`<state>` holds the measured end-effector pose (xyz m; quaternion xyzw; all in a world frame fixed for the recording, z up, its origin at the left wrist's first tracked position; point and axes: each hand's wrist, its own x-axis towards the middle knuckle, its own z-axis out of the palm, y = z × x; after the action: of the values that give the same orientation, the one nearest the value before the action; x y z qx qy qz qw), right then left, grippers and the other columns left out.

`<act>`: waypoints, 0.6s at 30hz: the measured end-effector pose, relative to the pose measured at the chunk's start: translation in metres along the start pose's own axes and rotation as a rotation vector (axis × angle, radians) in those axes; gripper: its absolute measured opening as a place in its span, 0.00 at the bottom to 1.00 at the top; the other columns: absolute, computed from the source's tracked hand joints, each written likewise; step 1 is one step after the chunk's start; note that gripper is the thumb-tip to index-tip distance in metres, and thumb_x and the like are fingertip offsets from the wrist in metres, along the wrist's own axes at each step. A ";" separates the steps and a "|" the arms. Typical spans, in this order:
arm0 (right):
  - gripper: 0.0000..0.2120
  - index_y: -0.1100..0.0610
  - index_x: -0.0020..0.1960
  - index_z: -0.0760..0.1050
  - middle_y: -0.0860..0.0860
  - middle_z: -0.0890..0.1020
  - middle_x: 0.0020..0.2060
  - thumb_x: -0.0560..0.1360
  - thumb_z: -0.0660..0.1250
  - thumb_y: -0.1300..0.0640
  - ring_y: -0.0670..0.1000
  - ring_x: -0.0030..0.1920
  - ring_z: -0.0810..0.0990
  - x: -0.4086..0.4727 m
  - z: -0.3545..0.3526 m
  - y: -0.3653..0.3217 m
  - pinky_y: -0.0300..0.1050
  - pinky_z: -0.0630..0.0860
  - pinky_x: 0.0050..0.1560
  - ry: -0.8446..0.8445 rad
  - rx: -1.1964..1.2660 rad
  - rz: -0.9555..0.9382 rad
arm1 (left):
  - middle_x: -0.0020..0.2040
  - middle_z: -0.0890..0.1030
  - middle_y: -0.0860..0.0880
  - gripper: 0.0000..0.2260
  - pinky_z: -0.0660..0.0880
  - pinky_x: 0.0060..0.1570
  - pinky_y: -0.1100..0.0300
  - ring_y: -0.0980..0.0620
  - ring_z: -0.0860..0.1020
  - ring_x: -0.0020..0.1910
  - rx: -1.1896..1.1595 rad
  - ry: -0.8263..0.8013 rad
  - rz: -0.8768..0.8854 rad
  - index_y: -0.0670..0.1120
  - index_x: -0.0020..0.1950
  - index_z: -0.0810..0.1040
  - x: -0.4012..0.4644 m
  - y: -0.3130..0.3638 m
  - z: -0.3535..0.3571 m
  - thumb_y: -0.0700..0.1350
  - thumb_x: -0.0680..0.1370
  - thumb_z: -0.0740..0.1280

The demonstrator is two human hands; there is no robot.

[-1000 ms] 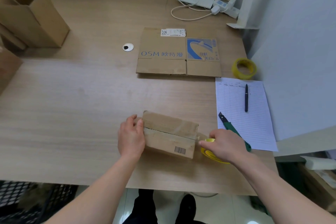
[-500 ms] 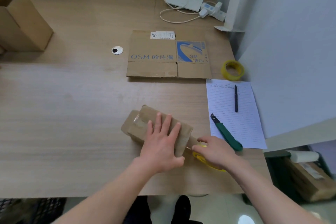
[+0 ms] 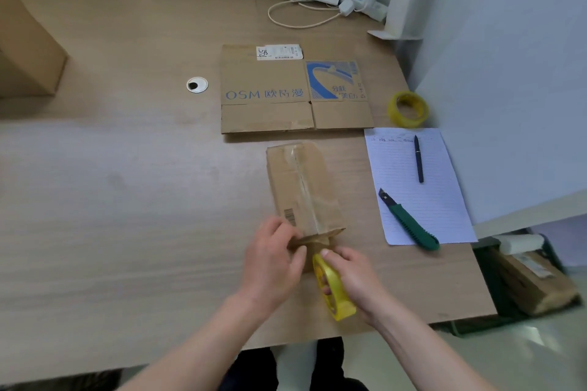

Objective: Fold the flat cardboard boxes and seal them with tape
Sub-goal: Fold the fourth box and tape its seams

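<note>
Small brown folded cardboard box (image 3: 301,187) lies lengthwise on the pale wooden table (image 3: 127,187), long axis running away from you, a strip of clear tape along its top seam. Its near end sits close to the table's front edge; its far end stops just short of the flat printed cardboard sheet with blue lettering (image 3: 295,92). Left of the box the table is bare wood out to a round grommet (image 3: 197,85) and a larger brown carton (image 3: 28,51) at the far left edge.

Right of the box, apart from it: a lined white paper sheet (image 3: 413,187) with a black pen (image 3: 418,159) on it and a green utility knife (image 3: 409,222), blade end on the sheet. A second yellow tape roll (image 3: 408,108) sits beyond the paper, near the wall.

Your left hand (image 3: 273,263) curls round the box's near end, fingers pinching the flap there, thumb on the near face. Your right hand (image 3: 352,282) grips the yellow tape roll (image 3: 333,289), fingers through its core, thumb on the rim, the roll standing on edge just behind the box's near end. Both forearms come in from the front edge, converging.
</note>
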<state>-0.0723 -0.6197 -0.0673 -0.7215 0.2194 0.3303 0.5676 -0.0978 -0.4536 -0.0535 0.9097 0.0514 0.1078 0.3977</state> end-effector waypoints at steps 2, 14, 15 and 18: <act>0.15 0.63 0.44 0.78 0.56 0.79 0.34 0.77 0.69 0.50 0.53 0.34 0.78 0.002 0.001 0.002 0.48 0.75 0.38 0.063 -0.068 -0.060 | 0.40 0.79 0.53 0.03 0.74 0.42 0.56 0.52 0.77 0.40 -0.137 -0.022 -0.276 0.48 0.40 0.79 -0.012 0.010 0.009 0.46 0.72 0.72; 0.18 0.54 0.32 0.73 0.47 0.77 0.30 0.80 0.57 0.62 0.46 0.34 0.74 0.011 0.005 0.004 0.35 0.68 0.32 0.217 -0.138 -0.208 | 0.45 0.84 0.51 0.07 0.79 0.50 0.48 0.50 0.82 0.44 -0.727 -0.165 -0.983 0.51 0.51 0.80 -0.010 0.035 0.047 0.45 0.74 0.73; 0.18 0.54 0.32 0.72 0.47 0.77 0.30 0.80 0.58 0.63 0.46 0.34 0.73 0.012 0.004 0.004 0.35 0.68 0.32 0.194 -0.152 -0.208 | 0.43 0.83 0.51 0.07 0.79 0.45 0.51 0.50 0.80 0.40 -0.769 -0.162 -1.033 0.51 0.52 0.80 -0.008 0.037 0.049 0.43 0.75 0.72; 0.15 0.56 0.36 0.74 0.51 0.79 0.35 0.80 0.60 0.60 0.49 0.38 0.76 0.017 0.001 0.001 0.39 0.70 0.37 0.105 -0.197 -0.176 | 0.34 0.78 0.47 0.05 0.71 0.34 0.60 0.48 0.75 0.33 -0.894 -0.153 -1.163 0.45 0.46 0.81 -0.001 0.042 0.051 0.38 0.75 0.66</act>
<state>-0.0617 -0.6178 -0.0802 -0.8065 0.1511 0.2612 0.5084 -0.0866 -0.5191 -0.0563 0.4916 0.4486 -0.1734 0.7260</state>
